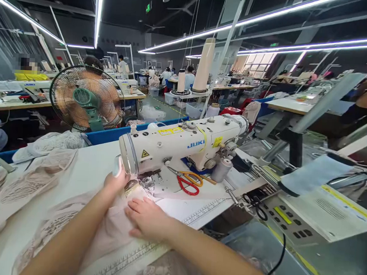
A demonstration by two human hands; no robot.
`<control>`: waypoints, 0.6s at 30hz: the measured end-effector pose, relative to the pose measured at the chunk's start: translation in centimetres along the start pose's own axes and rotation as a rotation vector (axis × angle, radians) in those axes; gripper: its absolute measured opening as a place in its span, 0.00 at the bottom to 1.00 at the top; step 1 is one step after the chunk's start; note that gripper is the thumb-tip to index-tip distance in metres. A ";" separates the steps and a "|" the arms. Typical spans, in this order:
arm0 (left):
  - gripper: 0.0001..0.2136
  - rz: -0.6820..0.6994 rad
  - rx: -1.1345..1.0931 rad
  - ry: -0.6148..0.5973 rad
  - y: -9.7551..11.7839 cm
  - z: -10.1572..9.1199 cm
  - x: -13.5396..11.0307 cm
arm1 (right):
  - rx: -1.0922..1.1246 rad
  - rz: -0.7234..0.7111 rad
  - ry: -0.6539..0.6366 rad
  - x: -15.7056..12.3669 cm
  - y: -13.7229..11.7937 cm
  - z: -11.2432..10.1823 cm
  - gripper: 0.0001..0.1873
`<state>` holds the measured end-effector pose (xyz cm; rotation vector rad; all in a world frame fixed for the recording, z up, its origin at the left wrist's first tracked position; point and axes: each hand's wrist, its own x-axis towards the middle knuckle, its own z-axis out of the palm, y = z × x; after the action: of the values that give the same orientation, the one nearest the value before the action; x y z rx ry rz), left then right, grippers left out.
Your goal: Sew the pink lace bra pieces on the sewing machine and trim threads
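Observation:
Pale pink fabric (117, 226) lies on the white machine table and runs up to the needle area of a white JUKI sewing machine (173, 143). My left hand (117, 184) is at the left of the machine head, its fingers bunched together on the fabric's far part; the fingertips are partly hidden. Flat on the fabric, just in front of the needle area, rests my right hand (147, 218), fingers stretched out and holding nothing. Scissors with red and orange handles (189, 185) lie under the machine arm, to the right of both hands.
A grey thread spool (222, 170) stands beside the machine. More lace-patterned pink pieces (30, 183) lie on the table's left. Measuring scales (206, 210) run along the tabletop. Behind are a large fan (87, 97) and a tall thread cone (205, 64). At right sits a control box (330, 211).

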<state>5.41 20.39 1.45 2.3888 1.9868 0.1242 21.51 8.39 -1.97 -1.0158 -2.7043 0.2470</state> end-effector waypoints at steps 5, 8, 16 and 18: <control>0.14 0.452 -0.101 -0.016 -0.9 0.3 -5.2 | 0.042 -0.191 -0.024 1.0 2.7 -1.0 0.32; 0.17 0.612 -0.121 -0.023 -0.9 1.5 -7.4 | 0.052 -0.168 -0.004 0.7 2.7 -0.9 0.25; 0.19 0.519 -0.115 0.077 -0.8 3.8 -7.4 | 0.193 -0.048 0.240 -3.8 2.4 0.2 0.16; 0.19 0.494 -0.116 0.088 -0.6 3.7 -7.4 | 0.210 -0.026 0.312 -4.5 2.4 0.4 0.16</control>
<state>3.79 13.37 -2.62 2.7763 1.3281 0.3484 26.17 7.17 -3.71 -0.8771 -2.3532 0.3293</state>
